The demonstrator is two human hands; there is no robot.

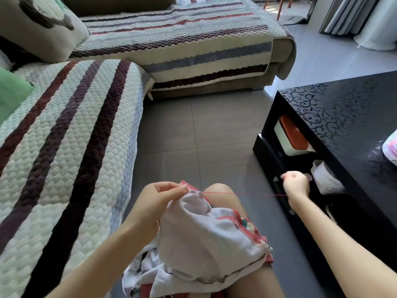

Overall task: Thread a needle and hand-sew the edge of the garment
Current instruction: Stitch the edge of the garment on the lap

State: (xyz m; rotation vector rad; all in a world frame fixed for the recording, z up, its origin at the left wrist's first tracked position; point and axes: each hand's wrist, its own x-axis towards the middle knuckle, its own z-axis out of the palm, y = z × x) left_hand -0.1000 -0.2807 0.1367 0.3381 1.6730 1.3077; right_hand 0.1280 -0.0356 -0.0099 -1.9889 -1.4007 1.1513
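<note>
Pinching the garment (206,233) edge with our left grip (159,201) | our curled right grip (296,183) pinches the red thread (247,193) | thread runs taut from garment to right grip

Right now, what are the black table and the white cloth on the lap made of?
The table looks like glossy lacquered wood or glass: it mirrors light over a swirl pattern. The garment seems soft matte cotton, crumpling into folds; a red thread leaves it.
</note>
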